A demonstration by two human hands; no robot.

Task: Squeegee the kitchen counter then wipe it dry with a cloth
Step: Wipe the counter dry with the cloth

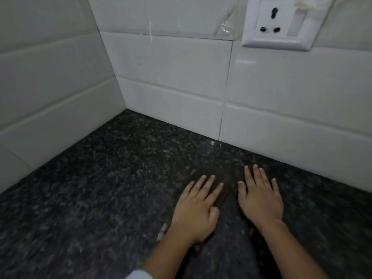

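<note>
The dark speckled granite counter [100,198] fills the lower part of the view and meets white tiled walls in a corner. A dark cloth [229,190], hard to tell from the stone, lies spread on the counter near the back wall. My left hand [195,210] lies flat on the cloth, palm down with fingers spread. My right hand [261,198] presses flat beside it, fingers pointing at the wall. A small pale tag [162,231] shows at the cloth's left edge. No squeegee is in view.
White tiled walls [171,87] close the counter at the back and on the left. A white wall socket [281,23] sits high on the back wall, above my right hand. The image is slightly blurred at the edges.
</note>
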